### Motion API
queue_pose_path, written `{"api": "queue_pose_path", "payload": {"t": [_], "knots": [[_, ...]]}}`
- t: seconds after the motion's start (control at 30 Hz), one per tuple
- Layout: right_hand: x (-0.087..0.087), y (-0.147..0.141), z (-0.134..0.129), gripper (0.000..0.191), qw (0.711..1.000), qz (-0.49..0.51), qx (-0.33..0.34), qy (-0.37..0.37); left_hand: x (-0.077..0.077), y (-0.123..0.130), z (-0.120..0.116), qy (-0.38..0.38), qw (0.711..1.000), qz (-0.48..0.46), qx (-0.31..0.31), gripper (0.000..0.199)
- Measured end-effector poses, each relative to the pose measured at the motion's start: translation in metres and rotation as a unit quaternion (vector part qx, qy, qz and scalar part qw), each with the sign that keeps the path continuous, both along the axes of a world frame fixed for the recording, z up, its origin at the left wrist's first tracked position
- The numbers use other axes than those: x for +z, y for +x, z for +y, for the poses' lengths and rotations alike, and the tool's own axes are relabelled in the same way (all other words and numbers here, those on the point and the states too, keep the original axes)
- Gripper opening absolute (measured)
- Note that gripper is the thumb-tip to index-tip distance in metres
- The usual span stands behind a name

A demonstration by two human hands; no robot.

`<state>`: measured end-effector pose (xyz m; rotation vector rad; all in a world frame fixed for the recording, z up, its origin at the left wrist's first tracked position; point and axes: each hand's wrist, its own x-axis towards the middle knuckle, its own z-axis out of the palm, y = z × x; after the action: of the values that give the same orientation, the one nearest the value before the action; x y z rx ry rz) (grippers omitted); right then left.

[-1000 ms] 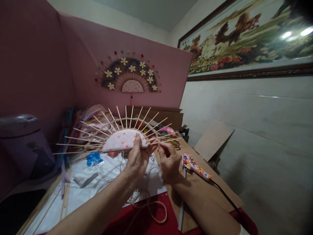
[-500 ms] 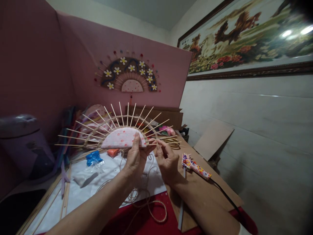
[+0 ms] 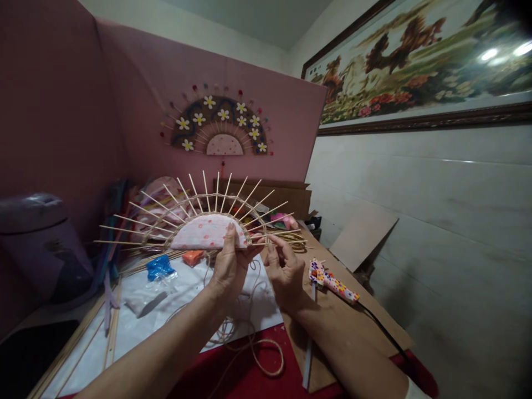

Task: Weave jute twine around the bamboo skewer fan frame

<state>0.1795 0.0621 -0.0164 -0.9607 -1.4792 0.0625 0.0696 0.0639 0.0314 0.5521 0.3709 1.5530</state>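
Observation:
A half-round fan frame is held up in front of me, its pink spotted base fringed with thin wooden sticks. Twine runs in an arc through the sticks. My left hand grips the base near its right end, thumb on the front face. At the lower right sticks, my right hand pinches the twine with thumb and forefinger; the fingertips partly hide it. Loose loops of jute twine hang and lie below the hands.
A flowered glue gun lies on brown cardboard at right, its cord trailing off. Blue clay and an orange packet rest on white paper. A finished flowered fan hangs on the pink board.
The fan frame's left end has risen slightly. My right fingertips have shifted a little at the twine; both hands keep their hold.

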Motion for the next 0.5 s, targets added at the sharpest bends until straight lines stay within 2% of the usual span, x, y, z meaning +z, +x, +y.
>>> {"api": "queue_pose_path", "payload": {"t": [0.23,0.37,0.5], "knots": [[0.0025,-0.0031,-0.0057,0.013,1.000,0.028,0.012,-0.008,-0.0020,-0.0016,0.0034,0.010,1.000,-0.002,0.014,0.018],[0.0024,-0.0037,-0.0053,0.017,0.998,0.025,0.037,-0.049,-0.0052,-0.0024,0.0055,0.016,1.000,-0.002,0.011,0.020],[0.0036,-0.0049,-0.0036,0.024,0.992,0.061,0.072,-0.083,-0.0058,-0.0024,0.0048,0.014,1.000,0.003,0.010,0.019]]}}
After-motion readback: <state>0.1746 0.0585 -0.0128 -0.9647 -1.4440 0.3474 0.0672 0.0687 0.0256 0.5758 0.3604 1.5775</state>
